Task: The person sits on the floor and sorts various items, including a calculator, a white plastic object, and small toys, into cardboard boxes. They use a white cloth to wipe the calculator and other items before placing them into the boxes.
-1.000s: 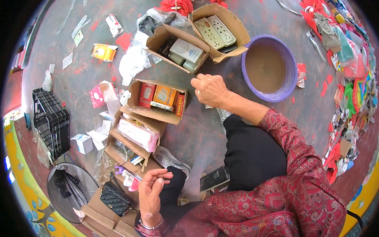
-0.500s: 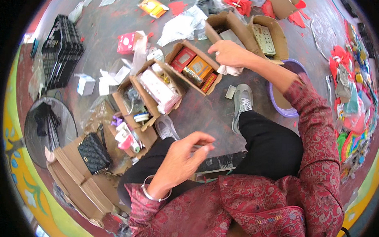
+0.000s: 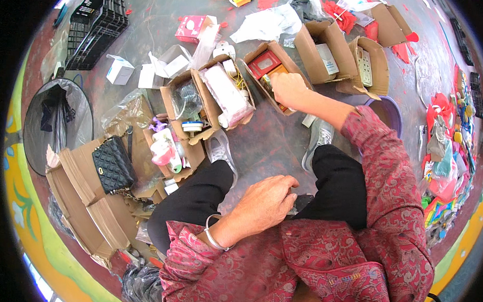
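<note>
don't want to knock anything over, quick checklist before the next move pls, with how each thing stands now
1. Right hand over the carton with the red box: ok.
2. That carton open at the top: ok.
3. Right hand gripping something: cannot tell, its fingertips are hidden from this view.
4. Left hand clear of the cartons: ok, it is near the lap, fingers curled.
5. Purple basin fully in sight: not ok, the right sleeve covers part of it.
6. Black handbag apart from both hands: ok, it lies off to the left.
</note>
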{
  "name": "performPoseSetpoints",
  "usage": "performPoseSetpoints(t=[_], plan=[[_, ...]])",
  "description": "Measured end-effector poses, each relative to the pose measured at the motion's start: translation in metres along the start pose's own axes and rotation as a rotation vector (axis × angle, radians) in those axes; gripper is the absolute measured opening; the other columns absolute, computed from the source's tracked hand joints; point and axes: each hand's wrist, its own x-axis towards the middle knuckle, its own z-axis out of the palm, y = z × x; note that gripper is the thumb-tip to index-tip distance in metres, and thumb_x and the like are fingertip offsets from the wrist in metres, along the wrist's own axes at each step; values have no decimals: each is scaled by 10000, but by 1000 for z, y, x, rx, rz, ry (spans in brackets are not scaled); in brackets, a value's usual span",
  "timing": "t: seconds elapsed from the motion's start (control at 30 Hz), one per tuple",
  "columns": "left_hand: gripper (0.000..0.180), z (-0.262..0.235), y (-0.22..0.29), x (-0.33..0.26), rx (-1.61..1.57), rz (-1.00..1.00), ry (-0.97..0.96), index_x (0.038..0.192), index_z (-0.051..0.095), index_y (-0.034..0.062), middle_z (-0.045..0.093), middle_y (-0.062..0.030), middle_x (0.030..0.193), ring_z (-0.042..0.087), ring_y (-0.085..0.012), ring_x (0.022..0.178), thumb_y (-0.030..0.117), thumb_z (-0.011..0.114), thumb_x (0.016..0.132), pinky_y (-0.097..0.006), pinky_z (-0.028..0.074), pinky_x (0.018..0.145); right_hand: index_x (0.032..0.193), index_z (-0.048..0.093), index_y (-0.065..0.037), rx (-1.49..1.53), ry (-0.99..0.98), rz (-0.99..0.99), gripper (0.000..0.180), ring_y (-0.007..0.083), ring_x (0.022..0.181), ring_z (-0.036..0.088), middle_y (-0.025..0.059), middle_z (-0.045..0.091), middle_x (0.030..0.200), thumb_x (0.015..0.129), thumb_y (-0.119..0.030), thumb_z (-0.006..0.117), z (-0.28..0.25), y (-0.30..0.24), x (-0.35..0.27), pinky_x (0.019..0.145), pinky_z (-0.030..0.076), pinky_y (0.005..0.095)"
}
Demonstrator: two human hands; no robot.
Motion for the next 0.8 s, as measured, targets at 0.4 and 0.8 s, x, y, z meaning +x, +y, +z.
performPoseSetpoints(t=[0.4,0.8], plan=[[259,7,-2,13,23,-73,-111,1010,520,-10,568,-189,936,554,-335,868,151,513,808,-389,435,764,796,628,-1,305,26,214,227,319,790,625,204,624,816,661,-170,561,55,38,33,707,498,417],[252,6,-2,23,-34,-188,-131,1026,530,-11,574,-169,930,581,-282,837,125,512,815,-340,457,729,812,612,32,1005,306,309,307,122,577,572,72,607,655,720,-259,637,-45,90,0,526,437,282]])
